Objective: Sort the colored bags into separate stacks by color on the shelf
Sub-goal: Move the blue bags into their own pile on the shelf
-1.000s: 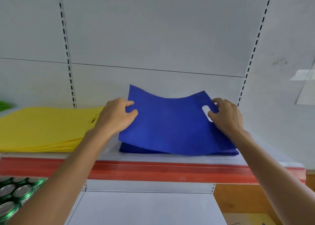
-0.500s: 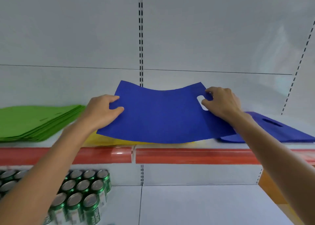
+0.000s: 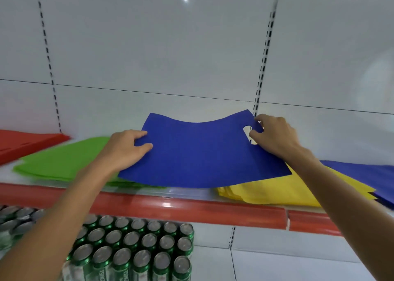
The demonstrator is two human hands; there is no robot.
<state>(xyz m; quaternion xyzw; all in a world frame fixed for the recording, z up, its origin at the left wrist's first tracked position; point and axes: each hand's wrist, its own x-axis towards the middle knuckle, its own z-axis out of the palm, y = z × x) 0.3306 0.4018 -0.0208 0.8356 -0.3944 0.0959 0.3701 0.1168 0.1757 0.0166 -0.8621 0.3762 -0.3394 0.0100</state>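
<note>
Both hands, left hand (image 3: pixel 125 147) and right hand (image 3: pixel 275 137), pinch opposite ends of a flat blue fabric bag (image 3: pixel 202 153) above the green stack of bags (image 3: pixel 64 159) and the yellow stack of bags (image 3: pixel 277 190).

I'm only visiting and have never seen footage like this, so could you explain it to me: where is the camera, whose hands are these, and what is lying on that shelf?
There is no machine here. A person wears a wide-angle camera on the head, so you look forward and down along their own arms. The left hand and the right hand each pinch one side of a blue bag and hold it raised above the shelf. The right hand grips beside the bag's cut-out handle hole.

Flat bags lie on the shelf, sorted by colour: a red stack at far left, a green stack next to it, a yellow stack under the right arm, and a blue stack at far right. Green cans stand on the shelf below.
</note>
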